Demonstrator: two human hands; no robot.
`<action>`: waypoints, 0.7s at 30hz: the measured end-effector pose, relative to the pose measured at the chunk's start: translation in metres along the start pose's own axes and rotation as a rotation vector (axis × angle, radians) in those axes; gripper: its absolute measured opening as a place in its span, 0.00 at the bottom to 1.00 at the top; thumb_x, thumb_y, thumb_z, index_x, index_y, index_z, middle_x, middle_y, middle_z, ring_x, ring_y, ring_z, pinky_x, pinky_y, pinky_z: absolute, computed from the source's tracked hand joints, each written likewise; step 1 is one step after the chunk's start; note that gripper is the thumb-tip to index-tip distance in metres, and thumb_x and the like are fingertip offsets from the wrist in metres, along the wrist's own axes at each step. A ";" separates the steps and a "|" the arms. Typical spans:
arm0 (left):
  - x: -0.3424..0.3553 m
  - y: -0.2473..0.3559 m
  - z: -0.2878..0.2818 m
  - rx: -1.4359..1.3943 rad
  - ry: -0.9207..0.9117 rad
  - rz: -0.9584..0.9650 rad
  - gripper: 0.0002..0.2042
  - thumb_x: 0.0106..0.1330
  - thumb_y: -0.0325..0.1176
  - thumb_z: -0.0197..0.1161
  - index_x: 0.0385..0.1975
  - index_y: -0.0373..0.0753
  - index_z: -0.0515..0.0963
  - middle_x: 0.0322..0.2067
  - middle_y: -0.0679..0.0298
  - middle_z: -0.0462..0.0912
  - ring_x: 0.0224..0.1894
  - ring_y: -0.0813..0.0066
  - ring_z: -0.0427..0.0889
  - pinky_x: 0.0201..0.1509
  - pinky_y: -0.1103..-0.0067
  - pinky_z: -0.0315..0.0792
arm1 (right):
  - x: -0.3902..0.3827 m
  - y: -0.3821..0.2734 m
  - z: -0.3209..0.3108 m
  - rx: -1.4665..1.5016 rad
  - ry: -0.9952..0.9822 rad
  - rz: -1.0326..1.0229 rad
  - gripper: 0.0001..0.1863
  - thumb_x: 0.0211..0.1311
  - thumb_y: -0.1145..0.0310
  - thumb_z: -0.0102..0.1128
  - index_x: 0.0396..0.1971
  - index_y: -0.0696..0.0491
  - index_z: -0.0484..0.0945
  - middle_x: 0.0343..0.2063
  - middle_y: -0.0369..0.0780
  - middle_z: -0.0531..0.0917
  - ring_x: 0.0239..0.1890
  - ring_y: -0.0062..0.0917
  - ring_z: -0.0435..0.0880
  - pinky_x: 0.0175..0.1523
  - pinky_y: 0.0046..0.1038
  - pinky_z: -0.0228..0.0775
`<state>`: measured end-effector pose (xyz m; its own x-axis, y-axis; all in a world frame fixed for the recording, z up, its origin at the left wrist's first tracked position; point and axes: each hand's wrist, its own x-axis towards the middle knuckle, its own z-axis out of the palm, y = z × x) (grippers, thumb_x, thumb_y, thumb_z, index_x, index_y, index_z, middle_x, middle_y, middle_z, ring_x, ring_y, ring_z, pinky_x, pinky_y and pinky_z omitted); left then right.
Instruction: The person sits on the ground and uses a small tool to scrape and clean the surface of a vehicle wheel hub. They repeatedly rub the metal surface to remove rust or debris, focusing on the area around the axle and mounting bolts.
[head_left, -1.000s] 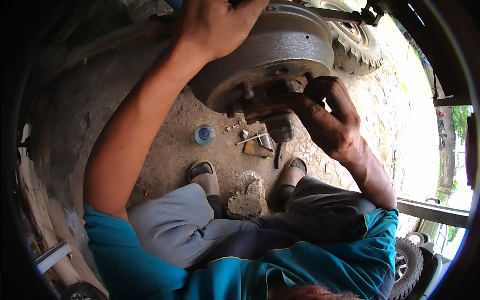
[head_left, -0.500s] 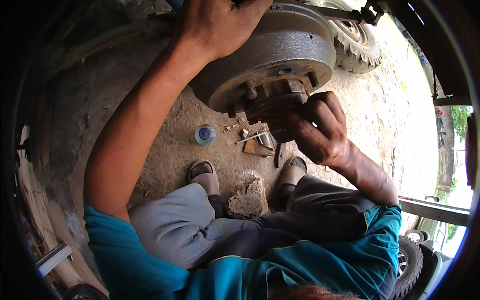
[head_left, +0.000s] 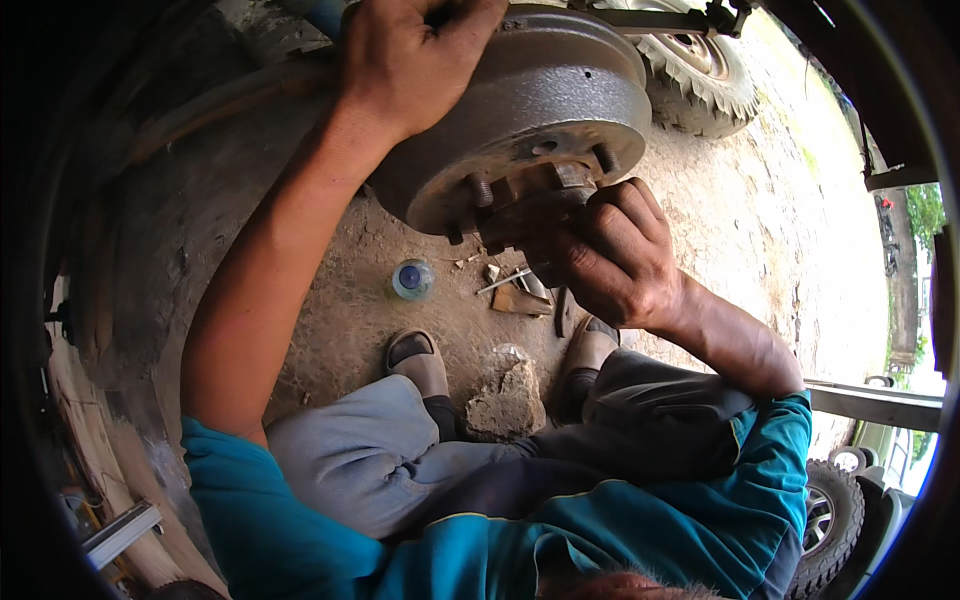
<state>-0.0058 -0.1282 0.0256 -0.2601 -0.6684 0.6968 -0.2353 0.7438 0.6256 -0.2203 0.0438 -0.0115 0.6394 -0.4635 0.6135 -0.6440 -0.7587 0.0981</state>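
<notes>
A grey metal brake drum (head_left: pixel 540 95) with threaded studs hangs tilted in front of me, its studded face turned toward me. My left hand (head_left: pixel 415 65) is closed at the drum's upper left rim; the top of the picture cuts off some of its fingers. Below the drum's face protrudes a dark, greasy wheel hub (head_left: pixel 530 215). Around the hub's outer end curl the fingers of my right hand (head_left: pixel 620 255), which hide part of it.
On the dirt floor lie a bottle with a blue cap (head_left: pixel 411 279), a rough stone (head_left: pixel 505 402) between my feet, and a few tools and scraps (head_left: pixel 522 295). A treaded tyre (head_left: pixel 705 85) lies beyond the drum. Another wheel (head_left: pixel 828 520) shows at lower right.
The view has shifted slightly, so drum and hands sit a little further left. Both hands keep their places on the drum and hub.
</notes>
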 end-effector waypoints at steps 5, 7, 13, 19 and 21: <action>-0.001 -0.002 0.007 -0.022 -0.003 -0.028 0.25 0.78 0.40 0.67 0.18 0.30 0.73 0.13 0.62 0.68 0.21 0.83 0.65 0.24 0.70 0.60 | -0.007 0.001 -0.003 -0.023 -0.016 0.001 0.22 0.39 0.67 0.68 0.40 0.52 0.90 0.39 0.38 0.83 0.40 0.33 0.81 0.42 0.36 0.73; -0.001 -0.009 0.010 -0.029 0.042 0.020 0.25 0.78 0.40 0.67 0.18 0.31 0.73 0.13 0.63 0.68 0.21 0.84 0.66 0.24 0.70 0.60 | 0.003 -0.002 0.009 0.005 0.070 -0.003 0.20 0.40 0.67 0.67 0.39 0.52 0.90 0.39 0.38 0.83 0.40 0.32 0.81 0.41 0.35 0.72; 0.003 0.012 0.001 0.049 -0.058 -0.132 0.26 0.78 0.41 0.67 0.17 0.32 0.73 0.12 0.65 0.69 0.21 0.84 0.65 0.23 0.70 0.59 | 0.000 0.000 0.000 -0.048 0.015 -0.002 0.20 0.41 0.68 0.71 0.40 0.51 0.90 0.39 0.37 0.83 0.39 0.33 0.81 0.41 0.35 0.72; -0.001 0.006 0.002 0.039 -0.015 -0.061 0.26 0.78 0.42 0.67 0.17 0.32 0.74 0.13 0.63 0.70 0.20 0.83 0.66 0.24 0.70 0.59 | 0.000 0.005 -0.003 0.011 0.097 0.044 0.18 0.47 0.74 0.78 0.42 0.57 0.90 0.36 0.40 0.83 0.34 0.33 0.80 0.36 0.35 0.72; -0.001 0.007 0.004 0.013 0.002 -0.045 0.26 0.78 0.42 0.67 0.17 0.32 0.74 0.13 0.63 0.70 0.21 0.83 0.66 0.24 0.70 0.59 | 0.012 0.004 -0.013 0.073 0.214 0.213 0.19 0.52 0.80 0.79 0.46 0.59 0.89 0.36 0.41 0.85 0.36 0.34 0.83 0.37 0.35 0.76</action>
<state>-0.0108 -0.1222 0.0276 -0.2470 -0.7015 0.6685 -0.2588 0.7125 0.6522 -0.2206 0.0406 0.0062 0.3855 -0.5142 0.7661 -0.7171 -0.6895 -0.1019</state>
